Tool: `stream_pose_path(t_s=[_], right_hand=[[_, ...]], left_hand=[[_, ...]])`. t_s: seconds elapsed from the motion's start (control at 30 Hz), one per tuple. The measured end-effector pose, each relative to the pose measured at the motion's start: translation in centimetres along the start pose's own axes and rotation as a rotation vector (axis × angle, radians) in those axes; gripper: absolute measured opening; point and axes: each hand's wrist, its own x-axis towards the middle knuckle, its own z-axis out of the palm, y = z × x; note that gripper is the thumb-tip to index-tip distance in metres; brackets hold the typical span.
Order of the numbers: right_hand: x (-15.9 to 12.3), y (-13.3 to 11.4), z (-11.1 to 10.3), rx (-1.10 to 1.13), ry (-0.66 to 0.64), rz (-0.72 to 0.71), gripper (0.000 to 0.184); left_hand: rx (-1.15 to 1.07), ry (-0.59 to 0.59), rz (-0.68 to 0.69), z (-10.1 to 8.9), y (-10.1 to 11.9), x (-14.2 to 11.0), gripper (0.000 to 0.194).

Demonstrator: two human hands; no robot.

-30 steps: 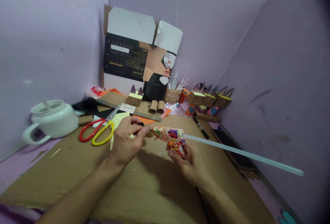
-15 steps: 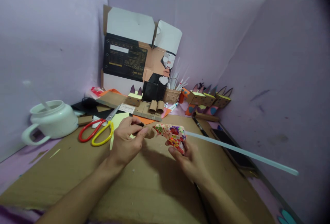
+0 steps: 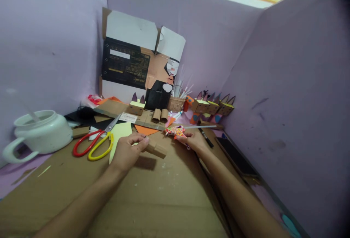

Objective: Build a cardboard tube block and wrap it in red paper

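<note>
My left hand (image 3: 130, 150) pinches a small folded cardboard piece (image 3: 157, 149) between thumb and fingers, held above the cardboard-covered table. The far end of the piece points right, and its shadow falls below. Farther off to the right, my right hand (image 3: 195, 141) grips a glue gun (image 3: 175, 131) with a colourful floral pattern, its nozzle toward the left. A translucent glue stick (image 3: 202, 126) sticks out of the gun's back. The gun is low, near the table; whether it touches the surface I cannot tell. Left of my left hand lie scissors (image 3: 100, 145) with red and yellow handles.
A white mug-like pot (image 3: 42, 132) stands at the left. Pale yellow paper (image 3: 120, 134) lies under the scissors' side. Along the back are cardboard animal heads (image 3: 201, 105), two short cardboard tubes (image 3: 156, 115) and a basket (image 3: 176, 103). A dark phone-like slab (image 3: 236, 156) lies at the right.
My right hand has carried the glue gun away from the cardboard piece, farther back and down toward the table. My left hand still holds the piece, now more visible. The view has shifted slightly.
</note>
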Motion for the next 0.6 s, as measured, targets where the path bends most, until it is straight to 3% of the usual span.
stream_pose_path(t_s=[0.27, 0.37, 0.43, 0.53, 0.6], right_hand=[[-2.3, -1.7, -0.3, -0.056, 0.146, -0.147, 0.024], [-4.8, -2.9, 0.4, 0.012, 0.069, -0.122, 0.040], [-6.4, -3.3, 1.1, 0.098, -0.024, -0.099, 0.040], [-8.2, -3.4, 2.3, 0.452, -0.193, -0.017, 0.033], [-8.6, -3.1, 2.8, 0.663, -0.223, 0.048, 0.029]], left_hand=[[-0.124, -0.030, -0.129, 0.6, -0.7, -0.6, 0.021], [-0.144, 0.003, -0.125, 0.9, -1.0, -0.9, 0.020], [-0.155, 0.014, -0.132, 1.3, -1.2, -1.1, 0.020], [-0.164, -0.009, -0.150, 1.8, -0.9, -1.6, 0.020], [-0.173, -0.050, -0.168, 2.2, -0.5, -2.0, 0.022]])
